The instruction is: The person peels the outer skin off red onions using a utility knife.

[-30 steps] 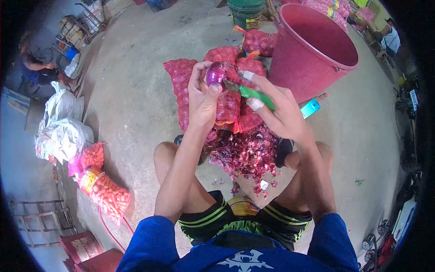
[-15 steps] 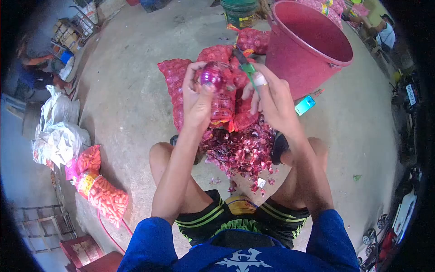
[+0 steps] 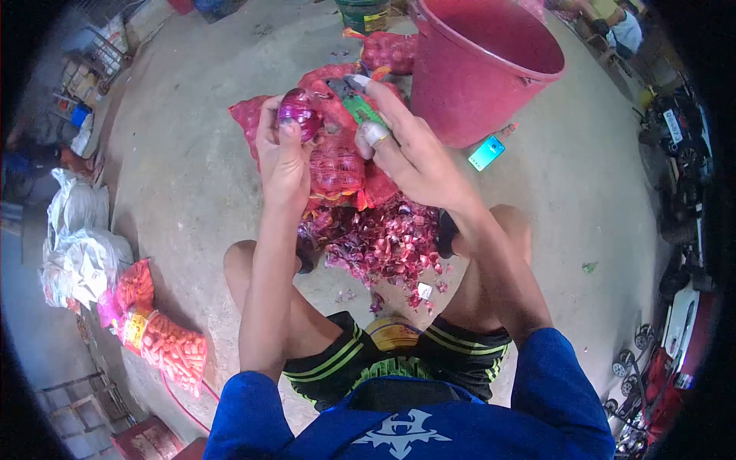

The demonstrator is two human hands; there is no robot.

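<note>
My left hand [image 3: 285, 172] is closed around a shiny peeled red onion [image 3: 300, 116], held up over the mesh sacks. In my right hand [image 3: 420, 161] is a small green-handled knife [image 3: 360, 110]; its dark blade points up and to the left, apart from the onion. A pale wrap covers one finger of that hand. Below both hands lie red mesh sacks of onions [image 3: 337, 170]. A heap of loose onion skins [image 3: 387, 245] spreads on the floor between my feet.
A large red tub [image 3: 471, 96] stands at the upper right, with a phone [image 3: 487, 153] on the floor near it. Carrots in a bag [image 3: 175, 351] and white sacks [image 3: 88, 268] are on the left. Another person [image 3: 625, 32] sits at the far right; motorbikes [image 3: 678, 146] line that side.
The view has shifted, so the scene sits further left and higher. My left hand has moved slightly left with the onion. My right hand has turned, its fingers closer around the knife handle.
</note>
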